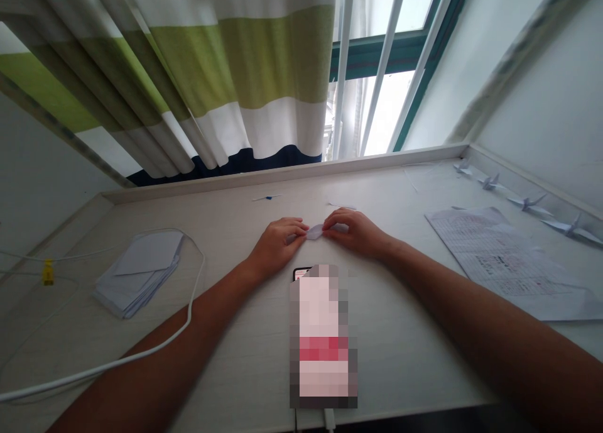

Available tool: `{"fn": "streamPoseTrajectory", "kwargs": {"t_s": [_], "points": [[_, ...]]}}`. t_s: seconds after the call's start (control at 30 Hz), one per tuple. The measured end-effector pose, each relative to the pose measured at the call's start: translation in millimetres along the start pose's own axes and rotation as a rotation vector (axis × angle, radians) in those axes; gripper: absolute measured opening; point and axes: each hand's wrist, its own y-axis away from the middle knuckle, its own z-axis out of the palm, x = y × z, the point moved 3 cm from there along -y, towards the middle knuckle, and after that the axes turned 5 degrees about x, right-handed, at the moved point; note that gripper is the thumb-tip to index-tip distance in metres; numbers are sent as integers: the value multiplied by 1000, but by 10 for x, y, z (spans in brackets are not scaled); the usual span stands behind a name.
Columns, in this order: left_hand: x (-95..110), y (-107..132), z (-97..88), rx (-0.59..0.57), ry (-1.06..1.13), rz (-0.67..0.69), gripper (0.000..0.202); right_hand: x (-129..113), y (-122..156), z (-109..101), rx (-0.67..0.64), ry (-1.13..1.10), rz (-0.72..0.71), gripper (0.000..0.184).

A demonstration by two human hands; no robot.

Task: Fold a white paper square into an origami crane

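Observation:
A small folded piece of pale paper (315, 231) lies on the white desk (235, 332), pinched from both sides. My left hand (277, 244) grips its left end with curled fingers. My right hand (355, 230) presses and holds its right end. Just in front of both hands lies a phone (323, 335) with a blurred screen.
A stack of white paper sheets (140, 271) sits at the left, with a white cable (155, 342) looping past it. A printed sheet (509, 260) lies at the right. Several folded paper cranes (530, 202) line the right edge. Striped curtain (211, 75) and window behind.

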Motion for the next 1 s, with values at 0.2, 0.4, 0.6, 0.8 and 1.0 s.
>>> {"fn": "streamPoseTrajectory", "kwargs": {"t_s": [0.2, 0.4, 0.6, 0.8, 1.0], "points": [[39, 4, -3, -8, -31, 19, 18, -29, 2, -34, 22, -42, -3, 14], [50, 10, 14, -21, -25, 15, 21, -129, 20, 0, -76, 99, -138, 22], [46, 18, 32, -33, -43, 20, 21, -192, 37, 24, -106, 190, -153, 26], [64, 7, 30, -34, -45, 7, 20, -148, 36, 25, -119, 176, -135, 26], [48, 9, 33, -18, -18, -7, 19, -120, 33, 26, -73, 116, -95, 22]]}}
